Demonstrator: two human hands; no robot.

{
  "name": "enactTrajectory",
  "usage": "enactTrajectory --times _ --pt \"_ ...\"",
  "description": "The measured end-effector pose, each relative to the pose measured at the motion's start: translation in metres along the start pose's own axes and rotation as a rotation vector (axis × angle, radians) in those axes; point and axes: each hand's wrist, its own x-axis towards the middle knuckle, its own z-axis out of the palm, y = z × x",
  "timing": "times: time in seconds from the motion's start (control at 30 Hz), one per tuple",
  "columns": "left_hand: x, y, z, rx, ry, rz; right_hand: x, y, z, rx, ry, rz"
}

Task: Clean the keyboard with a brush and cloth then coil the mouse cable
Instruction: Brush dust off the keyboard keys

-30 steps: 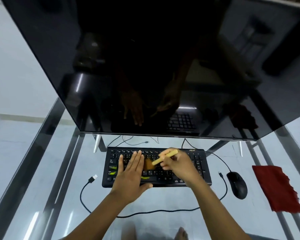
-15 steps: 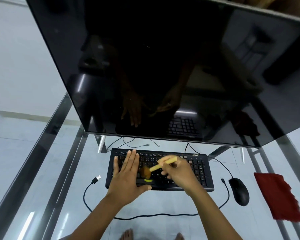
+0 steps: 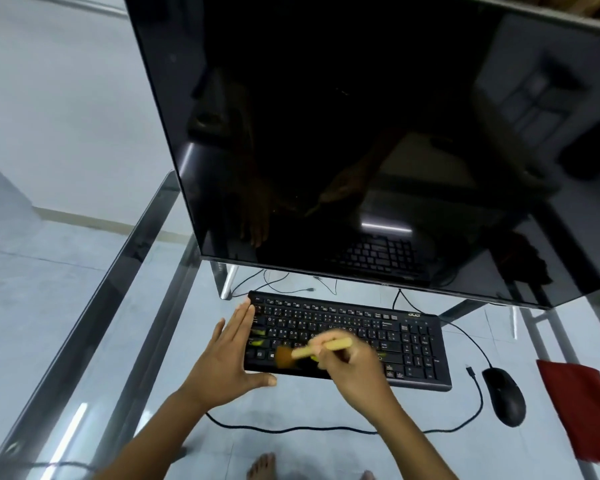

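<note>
A black keyboard [image 3: 368,327] lies on the glass table under the monitor. My right hand [image 3: 354,372] grips a small brush [image 3: 323,348] with a pale wooden handle; its brown bristles touch the keyboard's lower left keys and look blurred. My left hand [image 3: 226,362] lies flat with fingers straight against the keyboard's left end, thumb at the front edge. A black mouse [image 3: 504,396] sits to the right of the keyboard, and its cable [image 3: 291,428] runs loose along the table in front. A red cloth [image 3: 582,407] lies at the far right.
A large dark monitor [image 3: 361,133] looms over the back of the keyboard on metal feet. The glass table [image 3: 94,341] has a metal frame along its left side. Thin cables [image 3: 278,282] trail behind the keyboard. Bare toes show on the floor through the glass.
My left hand slid off the keys to the keyboard's left end. The brush moved down toward the lower left keys. The view shifted, so everything sits further right.
</note>
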Motion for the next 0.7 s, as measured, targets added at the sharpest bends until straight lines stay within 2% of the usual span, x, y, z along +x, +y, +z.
enactTrajectory --times 0.03,0.13,0.17,0.2,0.27,0.3,0.33,0.4,0.43,0.47,0.53,0.57,0.6,0.67,0.7 --pt "-0.002 -0.001 0.0 0.0 0.007 0.006 -0.001 -0.002 0.001 -0.037 -0.037 0.012" --pt "-0.005 -0.004 0.0 -0.001 0.03 0.005 0.001 0.001 -0.002 -0.139 0.227 -0.125" --pt "-0.007 -0.005 0.001 0.01 0.044 0.002 -0.001 -0.005 -0.002 -0.124 0.232 -0.143" --pt "-0.008 -0.006 0.002 0.028 0.056 0.0 -0.001 -0.008 0.0 -0.072 0.169 -0.148" --pt "-0.012 -0.007 0.003 0.05 0.072 -0.007 -0.004 -0.012 0.009 -0.012 -0.107 -0.053" --pt "-0.013 -0.007 0.004 0.047 0.076 -0.011 -0.006 -0.017 0.013 -0.042 -0.158 -0.039" --pt "-0.014 -0.007 0.003 0.046 0.075 -0.011 -0.006 -0.016 0.015 -0.062 -0.098 -0.064" --pt "-0.013 -0.006 0.003 0.05 0.071 0.0 -0.004 -0.014 0.012 -0.123 0.136 -0.15" --pt "-0.012 -0.006 0.003 0.052 0.076 0.003 -0.004 -0.016 0.011 -0.103 0.16 -0.166" --pt "-0.012 -0.007 0.003 0.055 0.082 0.003 -0.005 -0.017 0.011 -0.054 0.122 -0.168" --pt "-0.014 -0.007 0.003 0.056 0.086 -0.002 -0.007 -0.017 0.018 0.021 -0.119 -0.107" --pt "-0.014 -0.008 0.004 0.053 0.087 -0.004 -0.009 -0.02 0.019 -0.001 -0.177 -0.085" --pt "-0.014 -0.008 0.004 0.053 0.088 -0.003 -0.008 -0.016 0.019 -0.015 -0.139 -0.092" --pt "-0.014 -0.007 0.005 0.061 0.091 0.006 -0.005 -0.01 0.014 -0.066 0.07 -0.14" --pt "-0.013 -0.008 0.006 0.061 0.098 0.008 -0.005 -0.009 0.011 -0.064 0.115 -0.131"
